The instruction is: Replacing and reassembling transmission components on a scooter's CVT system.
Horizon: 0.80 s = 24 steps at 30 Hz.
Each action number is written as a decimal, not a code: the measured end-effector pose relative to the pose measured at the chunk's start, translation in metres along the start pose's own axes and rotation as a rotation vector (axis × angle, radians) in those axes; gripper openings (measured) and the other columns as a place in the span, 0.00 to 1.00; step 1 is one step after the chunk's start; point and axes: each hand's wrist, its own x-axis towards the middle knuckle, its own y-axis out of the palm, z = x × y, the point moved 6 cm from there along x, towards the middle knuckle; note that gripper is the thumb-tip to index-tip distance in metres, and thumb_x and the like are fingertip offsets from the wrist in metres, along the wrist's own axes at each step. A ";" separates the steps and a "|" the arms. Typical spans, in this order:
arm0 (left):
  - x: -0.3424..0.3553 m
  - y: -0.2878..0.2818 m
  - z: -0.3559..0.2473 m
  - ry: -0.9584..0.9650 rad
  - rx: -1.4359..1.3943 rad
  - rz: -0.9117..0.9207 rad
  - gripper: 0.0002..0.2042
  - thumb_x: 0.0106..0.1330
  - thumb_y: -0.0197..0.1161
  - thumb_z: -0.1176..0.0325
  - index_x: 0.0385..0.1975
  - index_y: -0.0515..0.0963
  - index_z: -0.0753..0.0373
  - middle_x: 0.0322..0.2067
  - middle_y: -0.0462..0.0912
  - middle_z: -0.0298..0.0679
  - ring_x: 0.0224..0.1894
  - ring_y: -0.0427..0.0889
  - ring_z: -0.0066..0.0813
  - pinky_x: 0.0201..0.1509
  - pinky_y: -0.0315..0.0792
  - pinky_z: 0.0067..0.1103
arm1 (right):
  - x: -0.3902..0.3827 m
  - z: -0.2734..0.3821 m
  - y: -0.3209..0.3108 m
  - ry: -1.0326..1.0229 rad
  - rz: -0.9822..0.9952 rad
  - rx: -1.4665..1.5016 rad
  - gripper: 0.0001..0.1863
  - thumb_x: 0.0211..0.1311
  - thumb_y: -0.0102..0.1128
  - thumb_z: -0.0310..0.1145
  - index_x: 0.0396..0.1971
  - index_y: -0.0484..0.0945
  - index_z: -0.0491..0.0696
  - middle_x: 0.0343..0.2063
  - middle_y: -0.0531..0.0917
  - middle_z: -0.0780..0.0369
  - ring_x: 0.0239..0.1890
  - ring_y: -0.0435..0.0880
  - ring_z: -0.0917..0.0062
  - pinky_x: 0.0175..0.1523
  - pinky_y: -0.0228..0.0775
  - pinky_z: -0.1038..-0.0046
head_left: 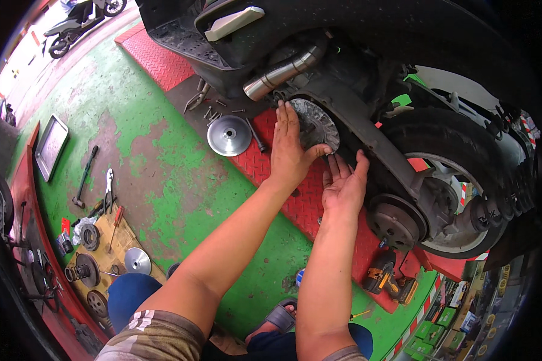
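Currently, the left hand (288, 144) bears its fingers, pressed together, on the left edge of a grey, round, finned metal disc (321, 120), thumb spread toward its lower edge; the right hand (345, 186) is turned palm up just below the disc, fingers slightly spread, thumb apart; whether its fingertips touch the disc cannot be told. Caution: the disc could drop toward the red, treaded metal plate (304, 210) below it, should it sit unsecured and hand support lapse; fingertips could be pinched, should the disc turn. Containers: the long, dark, open metal case (370, 135) carries the disc, plus a brown, round, holed metal drum (394, 219) at the disc's lower right; a silver, rectangular metal tray (53, 144) lies far left of the disc; green boxes (447, 317) sit far to its lower right, contents hidden.
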 end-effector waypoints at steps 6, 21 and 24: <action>0.001 -0.001 -0.003 0.004 0.056 0.041 0.61 0.47 0.81 0.51 0.75 0.48 0.75 0.76 0.47 0.62 0.79 0.46 0.56 0.80 0.49 0.42 | 0.000 0.002 0.001 -0.013 -0.011 0.021 0.48 0.62 0.64 0.58 0.71 0.57 0.42 0.66 0.71 0.47 0.71 0.68 0.65 0.74 0.42 0.59; -0.002 0.006 0.003 -0.042 0.165 0.038 0.62 0.48 0.79 0.46 0.76 0.46 0.70 0.77 0.46 0.57 0.80 0.44 0.53 0.79 0.45 0.48 | -0.001 -0.002 0.004 0.013 0.003 0.047 0.49 0.60 0.62 0.64 0.71 0.56 0.48 0.66 0.69 0.45 0.69 0.70 0.62 0.73 0.46 0.60; -0.001 0.005 0.006 -0.033 0.123 0.025 0.62 0.48 0.78 0.46 0.77 0.45 0.69 0.78 0.45 0.56 0.80 0.43 0.52 0.79 0.45 0.49 | -0.007 -0.004 0.011 0.029 0.024 0.119 0.50 0.60 0.60 0.67 0.72 0.55 0.50 0.68 0.64 0.44 0.71 0.65 0.60 0.74 0.44 0.58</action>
